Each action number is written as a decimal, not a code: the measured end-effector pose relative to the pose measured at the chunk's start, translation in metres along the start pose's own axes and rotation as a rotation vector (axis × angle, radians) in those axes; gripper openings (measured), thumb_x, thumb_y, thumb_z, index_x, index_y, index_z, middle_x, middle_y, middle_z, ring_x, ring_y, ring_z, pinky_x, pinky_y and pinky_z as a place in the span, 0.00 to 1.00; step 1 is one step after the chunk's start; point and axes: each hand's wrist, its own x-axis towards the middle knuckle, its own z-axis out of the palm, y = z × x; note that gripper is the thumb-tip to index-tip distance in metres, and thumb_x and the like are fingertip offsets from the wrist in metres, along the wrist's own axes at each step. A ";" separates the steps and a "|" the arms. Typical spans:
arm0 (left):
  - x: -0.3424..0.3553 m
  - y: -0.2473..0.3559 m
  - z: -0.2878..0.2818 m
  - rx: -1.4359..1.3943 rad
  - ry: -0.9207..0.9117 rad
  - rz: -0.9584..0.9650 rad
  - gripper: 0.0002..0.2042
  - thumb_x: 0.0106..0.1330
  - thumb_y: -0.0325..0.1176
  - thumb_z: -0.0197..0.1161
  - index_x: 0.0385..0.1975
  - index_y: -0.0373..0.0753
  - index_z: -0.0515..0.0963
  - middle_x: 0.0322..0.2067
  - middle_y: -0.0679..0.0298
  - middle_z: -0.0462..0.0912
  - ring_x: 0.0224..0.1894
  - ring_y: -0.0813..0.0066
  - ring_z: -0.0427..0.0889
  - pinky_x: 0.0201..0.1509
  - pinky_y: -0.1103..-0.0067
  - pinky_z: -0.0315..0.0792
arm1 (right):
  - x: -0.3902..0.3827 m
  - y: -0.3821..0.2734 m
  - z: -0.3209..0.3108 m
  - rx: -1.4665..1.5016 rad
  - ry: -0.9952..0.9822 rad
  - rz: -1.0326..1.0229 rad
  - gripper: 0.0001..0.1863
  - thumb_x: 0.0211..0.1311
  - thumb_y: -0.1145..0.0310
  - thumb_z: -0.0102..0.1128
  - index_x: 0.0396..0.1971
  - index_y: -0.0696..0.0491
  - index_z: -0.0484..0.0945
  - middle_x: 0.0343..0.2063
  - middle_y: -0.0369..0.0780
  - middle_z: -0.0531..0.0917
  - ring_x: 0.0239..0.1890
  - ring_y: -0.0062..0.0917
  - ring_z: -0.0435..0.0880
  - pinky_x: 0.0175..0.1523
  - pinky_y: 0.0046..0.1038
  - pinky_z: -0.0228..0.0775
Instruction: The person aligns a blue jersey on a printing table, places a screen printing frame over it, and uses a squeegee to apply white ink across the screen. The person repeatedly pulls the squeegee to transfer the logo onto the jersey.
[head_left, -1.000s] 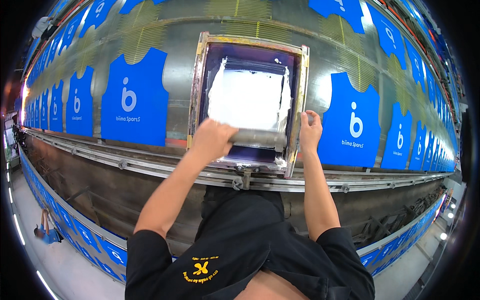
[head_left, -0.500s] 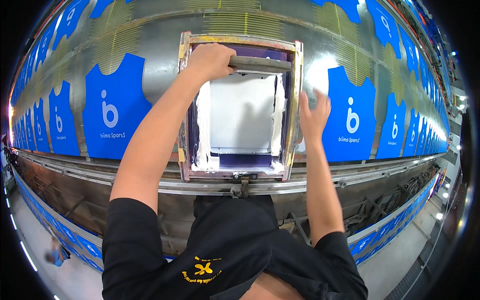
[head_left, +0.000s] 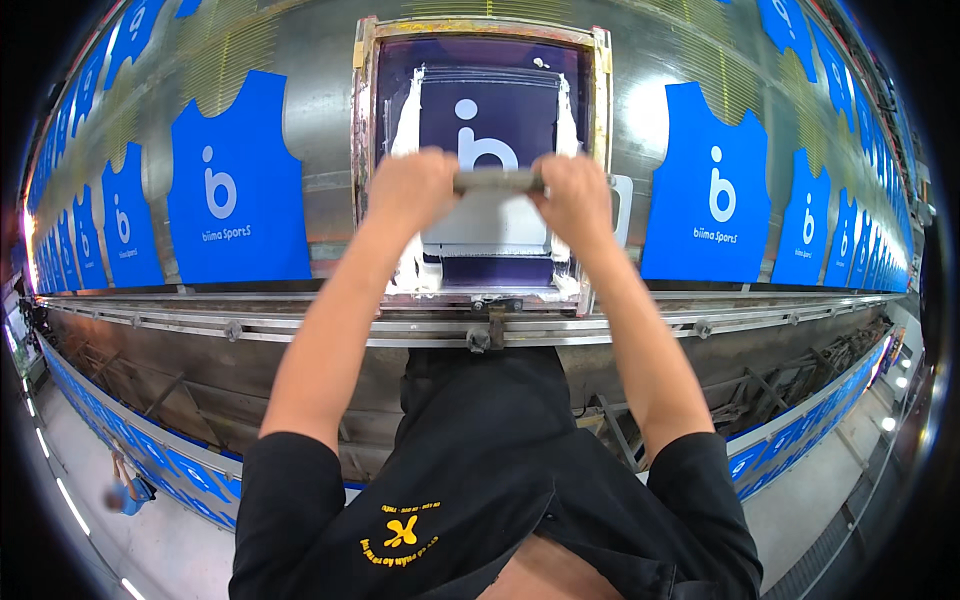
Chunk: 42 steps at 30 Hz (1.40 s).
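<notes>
My left hand (head_left: 413, 192) and my right hand (head_left: 574, 197) are both closed round the two ends of a squeegee (head_left: 497, 181) with a grey-brown handle. It lies across the middle of a screen printing frame (head_left: 366, 110), whose mesh is dark purple. Beyond the squeegee the mesh shows a pale rounded logo (head_left: 466, 110). On the near side a sheet of white ink (head_left: 490, 228) covers the mesh, with thick white ink ridges (head_left: 405, 110) along both sides. The squeegee's blade is hidden under its handle.
Blue shirt panels (head_left: 237, 180) with white printed logos lie along the metal table in rows on both sides. A metal rail (head_left: 400, 329) runs along the near edge. At lower left, a person in a blue top (head_left: 128, 497) is by another long table.
My right hand has come onto the squeegee's right end, joining my left. The squeegee has moved from the far end toward me, baring the logo behind it.
</notes>
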 end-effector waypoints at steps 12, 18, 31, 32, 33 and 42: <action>-0.194 0.089 0.034 -0.142 0.093 0.017 0.28 0.48 0.27 0.73 0.55 0.39 0.82 0.54 0.57 0.87 0.57 0.55 0.86 0.57 0.63 0.80 | -0.181 -0.069 -0.030 0.140 -0.151 -0.013 0.25 0.36 0.75 0.79 0.40 0.51 0.82 0.41 0.37 0.83 0.47 0.35 0.82 0.55 0.39 0.69; -0.088 0.036 -0.011 -0.058 -0.184 0.057 0.18 0.57 0.53 0.77 0.41 0.49 0.87 0.37 0.61 0.91 0.40 0.59 0.91 0.44 0.60 0.81 | -0.088 -0.031 -0.042 0.112 -0.054 -0.086 0.18 0.48 0.63 0.83 0.35 0.48 0.82 0.31 0.36 0.83 0.39 0.35 0.83 0.47 0.40 0.67; 0.126 -0.049 -0.050 -0.044 0.031 0.011 0.19 0.56 0.55 0.77 0.32 0.45 0.88 0.32 0.57 0.90 0.39 0.52 0.90 0.43 0.59 0.81 | 0.123 0.043 -0.008 0.063 -0.029 0.100 0.19 0.55 0.58 0.82 0.34 0.57 0.84 0.34 0.46 0.85 0.42 0.46 0.83 0.48 0.44 0.75; 0.106 -0.044 -0.038 -0.037 0.053 0.028 0.17 0.56 0.54 0.77 0.34 0.47 0.89 0.30 0.58 0.90 0.38 0.52 0.90 0.42 0.59 0.82 | 0.100 0.038 -0.005 0.066 -0.024 0.078 0.18 0.54 0.60 0.82 0.34 0.56 0.84 0.33 0.46 0.85 0.41 0.45 0.83 0.48 0.44 0.74; 0.082 -0.036 -0.026 -0.054 0.039 0.018 0.16 0.57 0.52 0.76 0.33 0.47 0.88 0.32 0.59 0.90 0.39 0.54 0.90 0.43 0.59 0.82 | 0.076 0.032 -0.004 0.081 0.025 0.009 0.17 0.53 0.62 0.83 0.34 0.55 0.83 0.33 0.45 0.84 0.40 0.45 0.82 0.48 0.44 0.74; -0.060 0.019 -0.006 -0.169 -0.211 0.006 0.15 0.54 0.51 0.79 0.32 0.47 0.88 0.31 0.62 0.89 0.36 0.59 0.90 0.41 0.63 0.81 | -0.065 -0.026 -0.016 0.179 -0.107 0.018 0.21 0.47 0.62 0.85 0.37 0.51 0.81 0.32 0.39 0.84 0.40 0.38 0.83 0.50 0.44 0.71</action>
